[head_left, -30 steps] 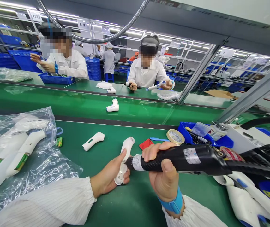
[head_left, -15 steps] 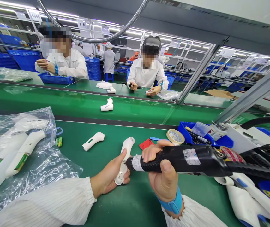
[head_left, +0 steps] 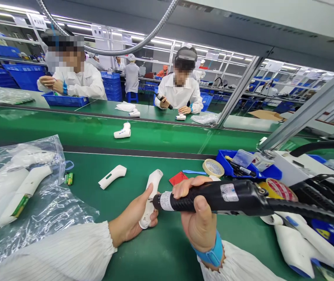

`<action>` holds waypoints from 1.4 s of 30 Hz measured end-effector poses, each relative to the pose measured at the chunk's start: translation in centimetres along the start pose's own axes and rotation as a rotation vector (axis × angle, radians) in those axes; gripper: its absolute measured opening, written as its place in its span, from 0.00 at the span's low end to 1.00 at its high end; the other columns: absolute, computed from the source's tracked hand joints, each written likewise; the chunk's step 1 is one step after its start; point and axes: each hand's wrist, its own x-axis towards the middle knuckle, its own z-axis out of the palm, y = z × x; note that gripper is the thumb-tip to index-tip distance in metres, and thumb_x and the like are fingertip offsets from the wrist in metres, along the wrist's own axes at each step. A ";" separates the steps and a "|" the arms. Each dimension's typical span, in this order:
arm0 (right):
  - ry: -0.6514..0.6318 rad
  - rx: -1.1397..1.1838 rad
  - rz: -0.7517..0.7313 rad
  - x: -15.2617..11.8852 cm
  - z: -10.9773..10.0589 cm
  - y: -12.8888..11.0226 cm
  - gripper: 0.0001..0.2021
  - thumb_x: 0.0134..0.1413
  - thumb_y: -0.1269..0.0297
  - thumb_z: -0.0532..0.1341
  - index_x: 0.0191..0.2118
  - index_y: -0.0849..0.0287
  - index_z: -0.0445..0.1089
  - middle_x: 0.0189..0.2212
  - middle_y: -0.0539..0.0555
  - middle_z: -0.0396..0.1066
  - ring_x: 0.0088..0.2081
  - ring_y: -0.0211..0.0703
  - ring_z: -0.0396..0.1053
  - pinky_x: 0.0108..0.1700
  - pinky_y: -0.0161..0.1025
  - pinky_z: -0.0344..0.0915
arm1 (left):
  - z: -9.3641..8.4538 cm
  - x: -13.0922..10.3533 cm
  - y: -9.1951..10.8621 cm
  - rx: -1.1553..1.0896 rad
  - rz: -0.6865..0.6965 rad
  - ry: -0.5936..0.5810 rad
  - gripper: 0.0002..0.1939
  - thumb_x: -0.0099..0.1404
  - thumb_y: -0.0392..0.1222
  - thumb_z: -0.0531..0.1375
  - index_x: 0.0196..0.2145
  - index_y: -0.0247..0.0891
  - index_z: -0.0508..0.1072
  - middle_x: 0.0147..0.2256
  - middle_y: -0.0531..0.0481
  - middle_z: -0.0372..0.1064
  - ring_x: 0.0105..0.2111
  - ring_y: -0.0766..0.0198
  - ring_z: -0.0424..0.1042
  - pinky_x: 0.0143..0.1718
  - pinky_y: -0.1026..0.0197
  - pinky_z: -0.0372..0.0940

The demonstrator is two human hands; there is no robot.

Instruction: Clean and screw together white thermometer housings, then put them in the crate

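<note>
My left hand (head_left: 136, 214) is closed around a white curved plastic housing (head_left: 154, 180), holding it tilted above the green table. In my right hand (head_left: 200, 216) is a black electric screwdriver (head_left: 228, 197) with a cable trailing off to the right. The screwdriver's tip points left and meets the face of the housing; the exact contact is hidden by its nose and my thumb. A second white curved piece with a slot (head_left: 112, 176) lies on the table beyond my left hand. A red square packet (head_left: 178, 178) rests just behind the screwdriver.
At left, a clear plastic bag (head_left: 58, 207) holds white housings with green batteries. Tape (head_left: 213, 168) and a blue tool bin (head_left: 272, 173) stand at right, near white thermometer-like bodies (head_left: 292, 249). A green conveyor (head_left: 161, 136) carries another white piece. Two co-workers sit opposite.
My hands keep the same hold, the screwdriver still at the housing. The whole view has shifted slightly. The co-worker opposite has lowered a screwdriver toward a white piece on their table.
</note>
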 end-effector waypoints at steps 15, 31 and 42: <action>0.607 -0.461 -0.435 12.4 -13.9 -3.8 0.13 0.41 0.61 0.64 0.32 0.58 0.61 0.19 0.43 0.63 0.21 0.35 0.65 0.30 0.39 0.65 | 0.2 -0.3 0.1 0.159 0.009 0.048 0.24 0.49 0.46 0.65 0.42 0.37 0.63 0.14 0.61 0.54 0.14 0.74 0.50 0.15 0.69 0.52; 0.541 -0.511 -0.287 13.2 -16.2 0.1 0.15 0.38 0.59 0.65 0.33 0.58 0.62 0.20 0.47 0.65 0.21 0.41 0.66 0.30 0.46 0.66 | 0.2 -0.1 0.4 0.130 -0.041 0.061 0.24 0.47 0.46 0.67 0.41 0.38 0.64 0.16 0.60 0.55 0.14 0.74 0.52 0.15 0.69 0.52; 0.554 -0.479 -0.310 13.4 -16.1 0.0 0.15 0.39 0.60 0.65 0.33 0.59 0.63 0.19 0.47 0.65 0.21 0.40 0.65 0.30 0.45 0.65 | 0.0 -0.1 0.3 0.124 -0.027 0.039 0.26 0.50 0.45 0.65 0.44 0.38 0.62 0.17 0.60 0.55 0.14 0.74 0.52 0.15 0.69 0.52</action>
